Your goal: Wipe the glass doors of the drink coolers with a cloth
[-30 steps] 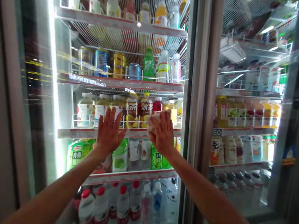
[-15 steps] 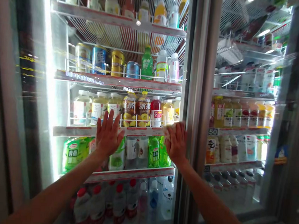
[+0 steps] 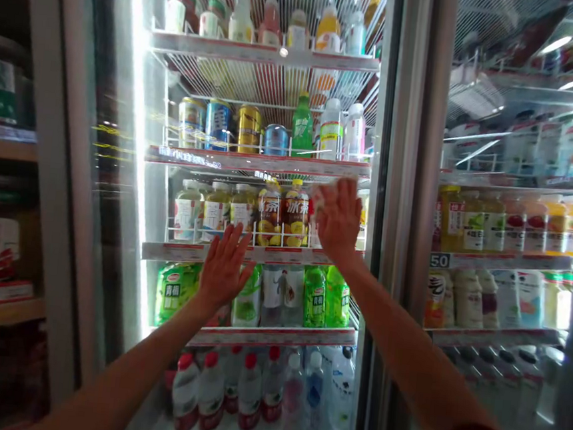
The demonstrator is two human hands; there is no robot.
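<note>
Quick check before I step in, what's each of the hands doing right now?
Left hand: open and spread, no object visible in it.
Right hand: holding a pale cloth; blurred, so its exact grip cannot be told.

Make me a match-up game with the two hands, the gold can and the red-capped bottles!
1. left hand
2. right hand
3. gold can
4. red-capped bottles

A. in the lowest row
B. between two blue cans
C. holding a pale cloth
D. lower of the two hands

Pairs: 1-D, 2-C, 3-B, 4-A
</note>
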